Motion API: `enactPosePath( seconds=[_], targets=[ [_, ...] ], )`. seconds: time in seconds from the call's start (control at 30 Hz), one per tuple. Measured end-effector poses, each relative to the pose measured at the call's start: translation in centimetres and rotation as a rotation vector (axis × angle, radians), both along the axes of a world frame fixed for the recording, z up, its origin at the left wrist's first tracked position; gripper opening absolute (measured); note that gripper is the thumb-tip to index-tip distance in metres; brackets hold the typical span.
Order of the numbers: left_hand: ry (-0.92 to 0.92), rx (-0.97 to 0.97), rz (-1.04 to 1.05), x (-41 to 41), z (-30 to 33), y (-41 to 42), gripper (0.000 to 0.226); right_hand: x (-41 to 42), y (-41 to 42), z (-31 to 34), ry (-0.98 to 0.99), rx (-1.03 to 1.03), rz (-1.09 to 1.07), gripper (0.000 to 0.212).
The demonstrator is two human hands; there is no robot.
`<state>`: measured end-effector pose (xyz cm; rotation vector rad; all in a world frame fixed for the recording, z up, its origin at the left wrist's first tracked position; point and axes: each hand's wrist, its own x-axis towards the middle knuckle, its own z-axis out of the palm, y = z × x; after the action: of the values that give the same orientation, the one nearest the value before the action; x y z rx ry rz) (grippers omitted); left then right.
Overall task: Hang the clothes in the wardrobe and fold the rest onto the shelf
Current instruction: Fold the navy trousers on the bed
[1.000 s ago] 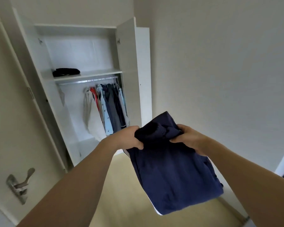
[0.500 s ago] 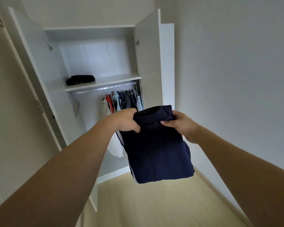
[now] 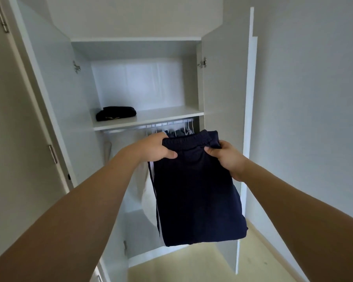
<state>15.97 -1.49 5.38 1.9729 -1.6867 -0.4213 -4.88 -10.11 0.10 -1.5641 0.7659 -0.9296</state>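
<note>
White laminate formed the wardrobe [image 3: 86, 94], which stood with both doors swung wide, so that the upper compartment and the hanging space below it were open to reach. Its shelf [image 3: 161, 116] ran across at about the height of the raised hands; a rail just beneath it carried hangers [image 3: 186, 127] with garments, most of them hidden behind the hands. Pale grey walls closed the room on the right, and a strip of light wood-toned floor [image 3: 202, 261] showed at the bottom of the view.

Folded navy trousers [image 3: 198, 190] hung in the air in front of the hanging space, below the shelf edge and not touching it. They were held by the elastic waistband, uppermost, presumably so that the folded layers fell flat under their own weight and could be slid onto the shelf as one bundle (a white stripe showed along the left edge).

At the left end of the waistband the left hand [image 3: 154, 148] gripped with fingers curled round the cloth and thumb on the near face. The right hand [image 3: 225, 155] grasped the right end in the same manner. A grip at both corners probably kept the fold from opening.

One dark folded garment [image 3: 116, 113] already lay on the shelf at its left end, leaving the bare middle and right, seemingly the likeliest place for the trousers.
</note>
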Motion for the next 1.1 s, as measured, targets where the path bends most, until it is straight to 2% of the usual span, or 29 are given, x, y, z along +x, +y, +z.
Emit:
enactPosePath(
  seconds=[0.1,0.2,0.33,0.47,0.57,0.73,0.87,1.1],
  targets=[
    [-0.010,-0.023,0.026,5.1,0.9,-4.4,0.036,4.9,-4.2,1.4,-0.017,-0.016,-0.018,0.016],
    [-0.016,-0.111,0.085,9.1,1.5,-8.7,0.043,9.6,-8.9,2.4,-0.028,-0.025,-0.030,0.019],
    [-0.028,-0.253,0.123,13.4,1.8,-13.8,0.038,14.7,-15.2,3.3,-0.035,-0.034,-0.036,0.020],
    [-0.138,-0.391,0.173,17.0,2.0,-19.4,0.045,19.3,-21.6,4.2,-0.083,-0.023,0.001,0.012],
    [-0.221,-0.499,0.253,19.5,2.1,-23.7,0.056,22.8,-26.0,5.3,-0.124,-0.038,0.038,0.014],
    [-0.317,-0.625,0.423,24.1,5.1,-32.0,0.061,29.2,-34.4,9.7,-0.199,-0.070,0.105,0.005],
    [-0.285,-0.735,0.500,27.9,7.8,-37.8,0.057,34.4,-40.2,13.1,-0.237,-0.068,0.143,0.014],
    [-0.275,-0.707,0.510,36.4,12.4,-46.9,0.049,43.0,-49.7,16.8,-0.268,-0.071,0.145,0.015]
  ],
)
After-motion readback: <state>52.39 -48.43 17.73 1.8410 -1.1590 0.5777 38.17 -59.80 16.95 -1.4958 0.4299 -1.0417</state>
